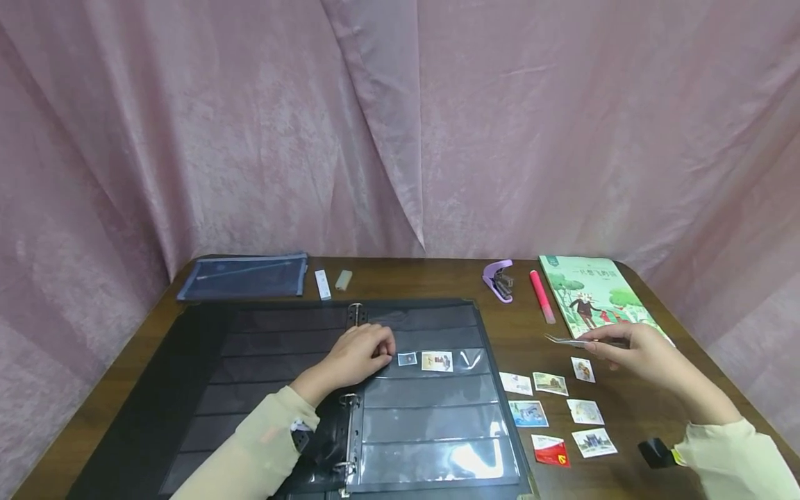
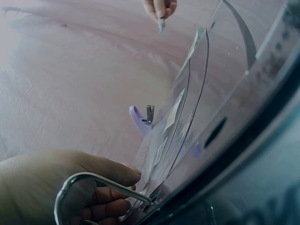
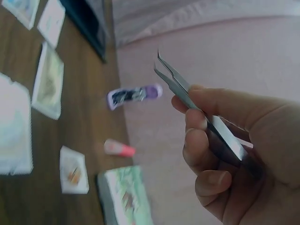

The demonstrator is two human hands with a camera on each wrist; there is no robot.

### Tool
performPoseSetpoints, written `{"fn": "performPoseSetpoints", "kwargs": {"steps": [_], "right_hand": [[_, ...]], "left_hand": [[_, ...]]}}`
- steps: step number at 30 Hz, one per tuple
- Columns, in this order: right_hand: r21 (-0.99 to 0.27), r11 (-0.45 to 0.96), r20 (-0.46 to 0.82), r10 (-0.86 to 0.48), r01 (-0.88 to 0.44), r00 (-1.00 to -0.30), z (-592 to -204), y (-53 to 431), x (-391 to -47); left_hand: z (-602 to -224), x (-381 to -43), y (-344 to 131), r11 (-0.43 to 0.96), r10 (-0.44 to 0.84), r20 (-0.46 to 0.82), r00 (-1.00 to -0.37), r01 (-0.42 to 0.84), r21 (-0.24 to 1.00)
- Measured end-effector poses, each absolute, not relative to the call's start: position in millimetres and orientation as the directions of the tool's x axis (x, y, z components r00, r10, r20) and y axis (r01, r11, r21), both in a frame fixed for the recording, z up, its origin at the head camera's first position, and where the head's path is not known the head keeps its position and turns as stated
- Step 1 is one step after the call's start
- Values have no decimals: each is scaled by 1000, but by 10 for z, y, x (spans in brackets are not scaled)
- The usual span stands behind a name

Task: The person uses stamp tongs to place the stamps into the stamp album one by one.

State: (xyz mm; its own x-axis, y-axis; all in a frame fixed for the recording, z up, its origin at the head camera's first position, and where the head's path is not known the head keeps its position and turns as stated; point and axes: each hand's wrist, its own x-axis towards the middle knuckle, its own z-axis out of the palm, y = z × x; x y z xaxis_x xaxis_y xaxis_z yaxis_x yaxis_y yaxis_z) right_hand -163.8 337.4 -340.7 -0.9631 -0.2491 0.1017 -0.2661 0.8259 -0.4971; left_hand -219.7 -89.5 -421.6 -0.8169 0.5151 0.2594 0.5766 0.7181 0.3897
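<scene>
My right hand (image 1: 634, 351) holds a pair of bent-tip tweezers (image 3: 199, 110) between thumb and fingers, above the table by the green book. The tweezer tips are apart, with nothing between them. My left hand (image 1: 359, 353) rests with loosely bent fingers on the open black stamp album (image 1: 431, 423), beside its ring binding. Right by its fingertips, a small blue stamp (image 1: 407, 358) and a larger pale stamp (image 1: 437, 361) sit in a clear pocket strip. Several loose stamps lie right of the album, among them a red one (image 1: 551, 451) and a small one (image 1: 583, 369).
Along the back lie a blue mesh pouch (image 1: 244, 276), a white eraser-like block (image 1: 322, 285), a greyish small block (image 1: 343, 280), a purple stapler (image 1: 498, 280), a pink marker (image 1: 542, 296) and a green book (image 1: 600, 292). A pink curtain (image 1: 400, 125) hangs behind the table.
</scene>
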Motion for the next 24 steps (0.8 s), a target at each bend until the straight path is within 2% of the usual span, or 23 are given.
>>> {"fn": "performPoseSetpoints", "kwargs": {"steps": [17,24], "right_hand": [[-429,898,107,-64,-104,-992,-3787,3878,-1503],[-417,907,25,-45,-51,-999,-3840,4019,-1437]], "left_hand": [[-4167,-2210,-903,725,523,232,-820,571,385],[-4168,-2197,-891,730,518,220,-826,562,388]]}}
